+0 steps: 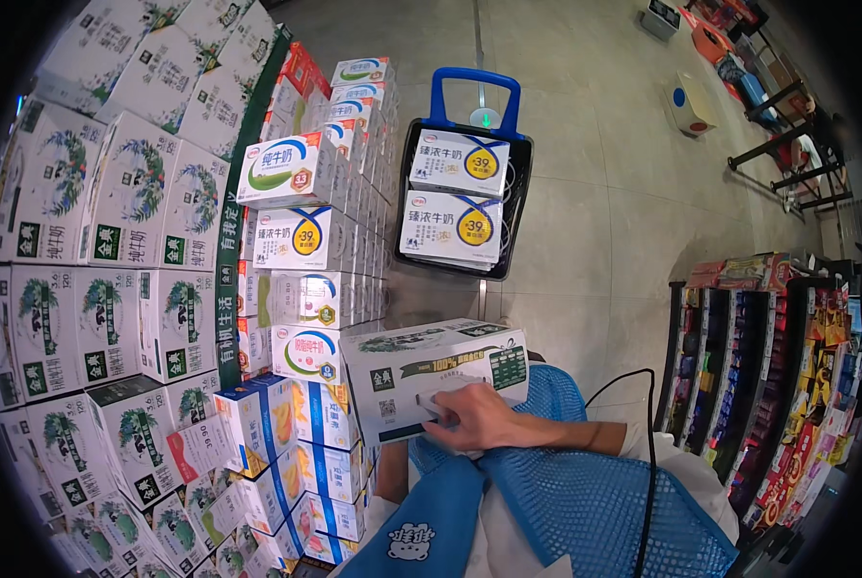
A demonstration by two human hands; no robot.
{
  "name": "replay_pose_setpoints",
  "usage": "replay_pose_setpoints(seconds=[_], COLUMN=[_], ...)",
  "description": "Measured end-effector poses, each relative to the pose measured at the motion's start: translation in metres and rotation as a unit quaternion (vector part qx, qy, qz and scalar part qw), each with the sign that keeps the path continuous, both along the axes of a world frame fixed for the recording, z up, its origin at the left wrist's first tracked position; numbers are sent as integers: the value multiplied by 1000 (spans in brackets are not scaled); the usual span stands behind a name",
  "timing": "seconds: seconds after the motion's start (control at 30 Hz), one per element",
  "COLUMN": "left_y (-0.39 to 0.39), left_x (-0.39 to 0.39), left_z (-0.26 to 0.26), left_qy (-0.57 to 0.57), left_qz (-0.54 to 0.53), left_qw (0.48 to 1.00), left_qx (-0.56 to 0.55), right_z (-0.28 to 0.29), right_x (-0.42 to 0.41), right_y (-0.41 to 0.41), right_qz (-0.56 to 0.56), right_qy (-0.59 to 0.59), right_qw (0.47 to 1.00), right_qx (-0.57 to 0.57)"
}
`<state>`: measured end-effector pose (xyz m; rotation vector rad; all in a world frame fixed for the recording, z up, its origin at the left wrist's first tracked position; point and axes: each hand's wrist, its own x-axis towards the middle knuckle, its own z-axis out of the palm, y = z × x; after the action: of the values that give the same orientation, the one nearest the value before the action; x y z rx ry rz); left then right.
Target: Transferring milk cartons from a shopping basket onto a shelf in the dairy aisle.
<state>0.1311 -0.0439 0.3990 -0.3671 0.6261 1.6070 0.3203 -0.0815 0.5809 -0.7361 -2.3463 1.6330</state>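
Note:
A large white and green milk carton box (409, 376) is held in front of my blue mesh vest. My right hand (470, 417) lies on its printed side, with bent fingers at a slot in the cardboard. My left hand is out of sight; a forearm shows below the box's left end, and the box hides what is beyond it. Past the box, a black shopping basket (521, 209) with a raised blue handle (476, 72) stands on the floor. Two white milk boxes, a farther one (462, 160) and a nearer one (451, 227), lie on top in the basket.
Stacked milk cartons (131, 188) fill the left side, beside lower stacks of milk boxes (297, 238) and blue-and-white boxes (257, 419). Price tags (198, 448) hang there. A snack shelf (734, 376) stands at right. Farther off, a white box (693, 103) is on the grey floor.

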Motion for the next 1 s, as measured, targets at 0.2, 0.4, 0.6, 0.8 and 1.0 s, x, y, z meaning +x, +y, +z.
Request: replay_pose_setpoints(seconds=[0.2, 0.4, 0.6, 0.8, 1.0], left_y=[20, 31, 60, 132, 162], left_x=[27, 37, 26, -3, -13], left_z=[-3, -11, -16, -16, -31], left_qy=[35, 52, 54, 50, 33], left_qz=[-18, -11, -17, -26, -43], left_qw=[999, 997, 997, 998, 998], left_qx=[-27, -52, -50, -18, -39], right_z=[-12, -16, -19, -11, -22], right_x=[38, 44, 29, 0, -17], right_y=[24, 56, 105, 159, 207], right_qz=[-17, -58, -133, -225, -305], right_qy=[-4, -12, -35, -73, -123], right_qw=[1000, 998, 991, 971, 943], right_qx=[-4, -14, 12, 20, -40])
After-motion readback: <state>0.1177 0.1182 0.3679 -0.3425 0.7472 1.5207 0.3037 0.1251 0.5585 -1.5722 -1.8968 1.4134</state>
